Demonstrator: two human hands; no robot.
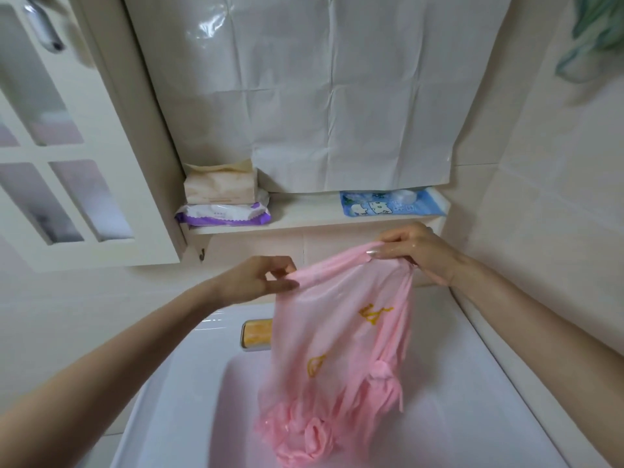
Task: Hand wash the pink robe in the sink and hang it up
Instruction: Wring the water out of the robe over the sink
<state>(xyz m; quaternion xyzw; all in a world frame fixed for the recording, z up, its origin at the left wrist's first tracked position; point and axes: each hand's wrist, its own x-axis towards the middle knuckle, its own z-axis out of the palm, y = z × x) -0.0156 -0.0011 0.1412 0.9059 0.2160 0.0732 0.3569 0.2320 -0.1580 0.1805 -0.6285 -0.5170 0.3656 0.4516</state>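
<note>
The wet pink robe (337, 349), with yellow embroidered marks, hangs stretched between my two hands above the white sink (189, 383). My left hand (260, 278) pinches the robe's top edge at its left end. My right hand (415, 248) grips the top edge at the right end, higher up. The robe's lower part lies bunched in the sink basin.
A yellow soap bar in a dish (257, 334) sits on the sink's back rim. The shelf (304, 221) above holds a tissue pack (219, 184), a purple wipes pack (223, 213) and a blue pouch (388, 202). A white plastic sheet (320, 89) covers the wall; a cabinet door (67, 163) stands at left.
</note>
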